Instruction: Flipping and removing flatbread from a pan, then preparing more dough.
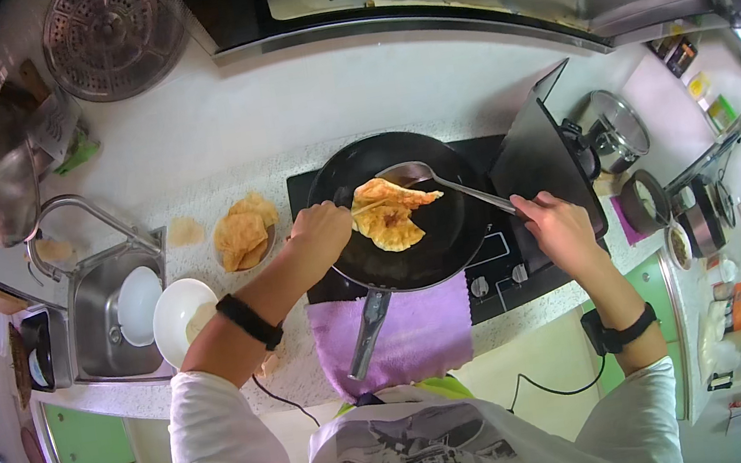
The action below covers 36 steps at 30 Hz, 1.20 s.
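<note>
A golden-brown egg pancake, partly folded, is in a black frying pan on the cooktop. My left hand is closed on chopsticks, which reach the left side of the pancake; only a short length of them shows. In my right hand is the handle of a metal cooking spatula. Its head lies at the pancake's upper edge, partly hidden by it. The pan handle points toward me over a purple cloth.
A bowl of browned flat pieces stands left of the pan. Farther left are a white bowl and a steel sink holding another white dish. A dark splash screen rises on the right. The range hood hangs above.
</note>
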{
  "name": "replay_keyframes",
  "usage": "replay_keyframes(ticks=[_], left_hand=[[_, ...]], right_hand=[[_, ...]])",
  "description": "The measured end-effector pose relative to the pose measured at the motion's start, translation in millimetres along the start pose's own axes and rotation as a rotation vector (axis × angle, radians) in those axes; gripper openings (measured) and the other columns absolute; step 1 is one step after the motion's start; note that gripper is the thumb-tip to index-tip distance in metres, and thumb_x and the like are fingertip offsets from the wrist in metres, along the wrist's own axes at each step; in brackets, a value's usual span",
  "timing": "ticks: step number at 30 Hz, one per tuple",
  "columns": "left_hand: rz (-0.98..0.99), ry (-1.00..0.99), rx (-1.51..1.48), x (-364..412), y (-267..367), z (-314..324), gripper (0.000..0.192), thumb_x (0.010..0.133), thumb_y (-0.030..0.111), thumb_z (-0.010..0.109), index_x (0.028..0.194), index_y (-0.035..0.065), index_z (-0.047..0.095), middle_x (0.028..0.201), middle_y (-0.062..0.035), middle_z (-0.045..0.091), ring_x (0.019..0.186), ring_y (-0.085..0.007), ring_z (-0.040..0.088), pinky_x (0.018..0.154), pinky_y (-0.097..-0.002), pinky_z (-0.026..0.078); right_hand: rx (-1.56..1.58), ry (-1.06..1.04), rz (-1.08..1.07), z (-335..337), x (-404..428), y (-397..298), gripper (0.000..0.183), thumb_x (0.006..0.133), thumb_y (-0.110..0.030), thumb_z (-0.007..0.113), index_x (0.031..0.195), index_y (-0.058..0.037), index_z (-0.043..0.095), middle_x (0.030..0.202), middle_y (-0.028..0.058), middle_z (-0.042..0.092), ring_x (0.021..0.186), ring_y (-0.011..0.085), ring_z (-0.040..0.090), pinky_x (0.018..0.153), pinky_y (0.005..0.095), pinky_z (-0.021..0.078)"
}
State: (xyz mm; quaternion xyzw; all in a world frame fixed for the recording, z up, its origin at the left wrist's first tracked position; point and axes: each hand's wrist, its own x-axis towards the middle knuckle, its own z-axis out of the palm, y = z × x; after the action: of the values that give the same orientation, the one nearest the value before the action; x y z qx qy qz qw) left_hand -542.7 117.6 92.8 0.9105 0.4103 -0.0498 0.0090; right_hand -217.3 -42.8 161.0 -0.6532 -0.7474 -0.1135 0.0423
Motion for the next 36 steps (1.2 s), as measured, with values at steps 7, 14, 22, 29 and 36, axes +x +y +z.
replay_keyframes(ticks=[7, 14, 22, 29, 36], left_hand=[[-0.011, -0.122, -0.047, 31.4, 11.7, 8.4, 0.021, 0.085, 0.009, 0.050, 0.098, 0.0017, 0.064, 0.095, -0.0175, 0.065, 0.088, -0.0337, 0.066, 0.073, -0.0426, 0.054], [-0.012, -0.106, -0.037, 14.3, 11.7, 10.2, 0.024, 0.086, 0.011, 0.047, 0.096, 0.0025, 0.067, 0.092, -0.0180, 0.066, 0.085, -0.0341, 0.066, 0.072, -0.0437, 0.054], [-0.012, -0.193, -0.080, 4.8, 14.3, 6.1, 0.024, 0.082, 0.009, 0.049, 0.090, 0.0016, 0.070, 0.090, -0.0200, 0.067, 0.083, -0.0341, 0.067, 0.073, -0.0436, 0.054], [0.012, -0.191, -0.061, -7.0, 17.0, 10.7, 0.023, 0.082, 0.010, 0.050, 0.092, 0.0031, 0.070, 0.090, -0.0186, 0.068, 0.084, -0.0333, 0.067, 0.074, -0.0423, 0.054], [-0.003, -0.191, -0.042, -17.7, 12.6, 12.1, 0.021, 0.082, 0.011, 0.051, 0.088, 0.0044, 0.071, 0.087, -0.0181, 0.068, 0.082, -0.0326, 0.067, 0.071, -0.0419, 0.054]], right_hand=[[-0.046, 0.053, 0.033, 19.9, 10.6, 3.2, 0.054, 0.072, 0.001, 0.057, 0.124, -0.0146, 0.054, 0.092, 0.0141, 0.060, 0.081, 0.0333, 0.063, 0.067, 0.0398, 0.0532], [0.089, -0.196, 0.058, 27.3, -18.3, -20.9, 0.064, 0.075, 0.002, 0.056, 0.135, -0.0164, 0.044, 0.091, 0.0162, 0.058, 0.070, 0.0357, 0.064, 0.061, 0.0436, 0.0535], [-0.032, -0.251, 0.020, 36.6, 3.0, -54.3, 0.054, 0.080, -0.004, 0.051, 0.134, -0.0110, 0.045, 0.092, 0.0162, 0.059, 0.070, 0.0303, 0.066, 0.059, 0.0380, 0.0550], [-0.203, -0.202, 0.018, 50.5, 1.4, -76.0, 0.057, 0.079, -0.005, 0.054, 0.135, -0.0090, 0.044, 0.089, 0.0138, 0.058, 0.068, 0.0253, 0.066, 0.058, 0.0337, 0.0541], [-0.211, -0.185, 0.084, 51.1, 6.4, -65.9, 0.048, 0.085, -0.010, 0.050, 0.132, -0.0123, 0.047, 0.093, 0.0120, 0.057, 0.070, 0.0245, 0.066, 0.058, 0.0334, 0.0536]])
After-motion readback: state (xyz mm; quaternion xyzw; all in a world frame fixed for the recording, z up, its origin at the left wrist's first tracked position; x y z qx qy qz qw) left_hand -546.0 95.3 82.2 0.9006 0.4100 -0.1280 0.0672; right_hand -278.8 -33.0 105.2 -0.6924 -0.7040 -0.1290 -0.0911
